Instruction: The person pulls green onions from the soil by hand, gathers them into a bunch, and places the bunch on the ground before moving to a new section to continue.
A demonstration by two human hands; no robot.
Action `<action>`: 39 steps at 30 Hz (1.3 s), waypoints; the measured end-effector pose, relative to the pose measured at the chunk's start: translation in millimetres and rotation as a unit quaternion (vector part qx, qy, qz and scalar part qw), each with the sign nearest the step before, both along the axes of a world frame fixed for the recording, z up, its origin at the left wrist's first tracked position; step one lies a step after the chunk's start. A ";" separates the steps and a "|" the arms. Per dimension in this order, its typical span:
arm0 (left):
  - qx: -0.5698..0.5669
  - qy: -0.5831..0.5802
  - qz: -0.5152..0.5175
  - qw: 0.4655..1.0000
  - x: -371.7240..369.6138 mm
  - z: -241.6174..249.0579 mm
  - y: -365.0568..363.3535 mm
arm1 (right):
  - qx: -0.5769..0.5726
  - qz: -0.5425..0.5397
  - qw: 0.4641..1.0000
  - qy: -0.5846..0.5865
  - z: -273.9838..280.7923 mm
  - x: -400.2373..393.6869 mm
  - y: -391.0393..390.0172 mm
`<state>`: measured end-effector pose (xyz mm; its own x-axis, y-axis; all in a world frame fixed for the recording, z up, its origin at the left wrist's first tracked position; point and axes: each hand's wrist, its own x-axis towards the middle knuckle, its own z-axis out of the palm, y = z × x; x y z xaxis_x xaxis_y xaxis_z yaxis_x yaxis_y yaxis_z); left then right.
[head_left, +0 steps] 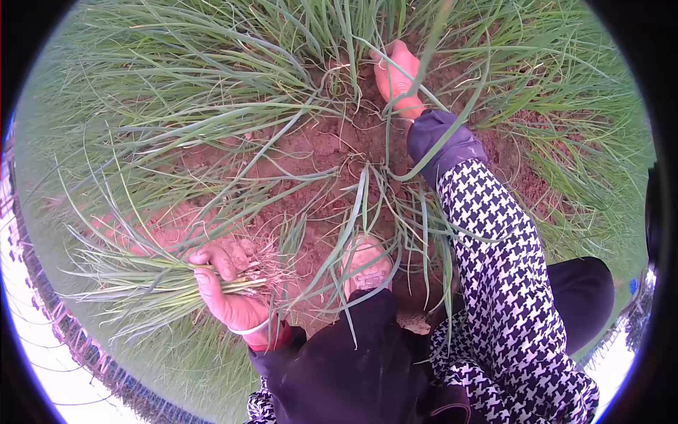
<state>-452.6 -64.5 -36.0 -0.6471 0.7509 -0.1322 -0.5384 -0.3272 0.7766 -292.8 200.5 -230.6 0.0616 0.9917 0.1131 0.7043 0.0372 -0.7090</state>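
Observation:
My left hand (224, 283) is wrapped around a bunch of green onions (152, 286) at the lower left. Their pale, stringy roots (272, 272) stick out to the right of my fingers, and the leaves fan out leftward. Farther up, my right hand (397, 76) is down at the soil among the bases of growing green onions (339, 60). Its fingers look curled closed, but the tips and anything in them are hidden. A few long leaves cross in front of this hand and wrist.
Reddish-brown soil (311, 145) shows between the rows. Loose green onion leaves (364, 198) hang over the middle. A shoe tip (367, 261) and my dark-clad knee (346, 360) are below. Dense green plants (565, 85) surround the spot; a fence-like edge (63, 318) runs along the left.

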 end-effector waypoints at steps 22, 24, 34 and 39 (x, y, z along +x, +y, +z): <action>-0.010 -0.014 0.004 1.000 -7.1 1.0 0.0 | -0.019 0.396 0.917 -0.047 24.8 -3.9 -42.0; -0.011 -0.009 -0.005 1.000 -4.9 1.5 1.0 | -0.041 0.378 0.923 -0.058 21.9 -0.8 -46.3; -0.014 -0.001 0.008 1.000 -3.8 -5.4 1.1 | -0.122 0.302 0.946 -0.010 31.2 -19.7 -42.6; -0.003 0.001 0.000 1.000 3.6 -3.8 3.0 | -0.076 0.291 0.953 -0.036 17.7 -25.8 -40.3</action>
